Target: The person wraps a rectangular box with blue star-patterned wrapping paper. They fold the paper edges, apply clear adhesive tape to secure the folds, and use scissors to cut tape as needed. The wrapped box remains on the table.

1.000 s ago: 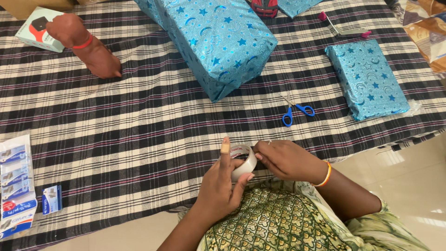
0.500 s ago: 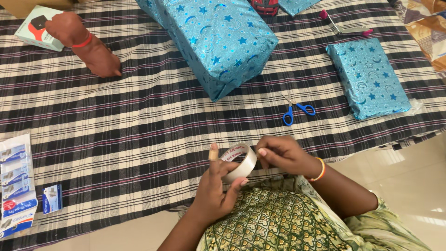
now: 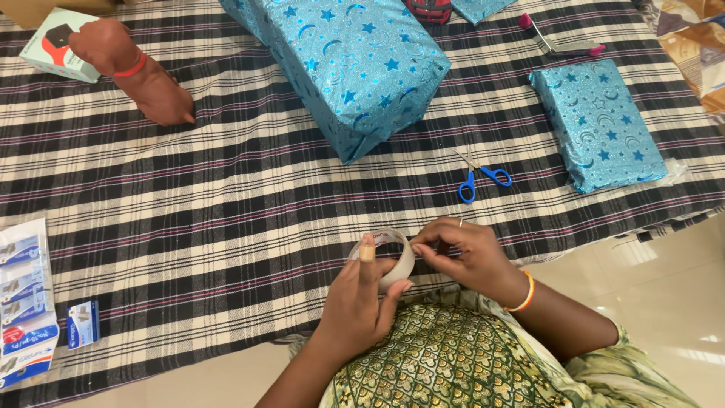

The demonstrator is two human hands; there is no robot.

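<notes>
My left hand grips a roll of clear tape at the near edge of the checked cloth; a plaster wraps its index finger. My right hand pinches at the roll's right rim with fingertips together. A large box wrapped in blue starry paper lies at the far middle. A smaller wrapped box lies to the right. Blue-handled scissors rest shut on the cloth between them, beyond my right hand.
Another person's hand with a red band presses on the cloth at far left, beside a small pale carton. Packets lie at the near left edge. A pink-tipped stapler lies far right. Tiled floor shows right.
The tape roll tilted and turned in my left hand, then came back down. My right fingers shifted along its rim. The rest stayed put.
</notes>
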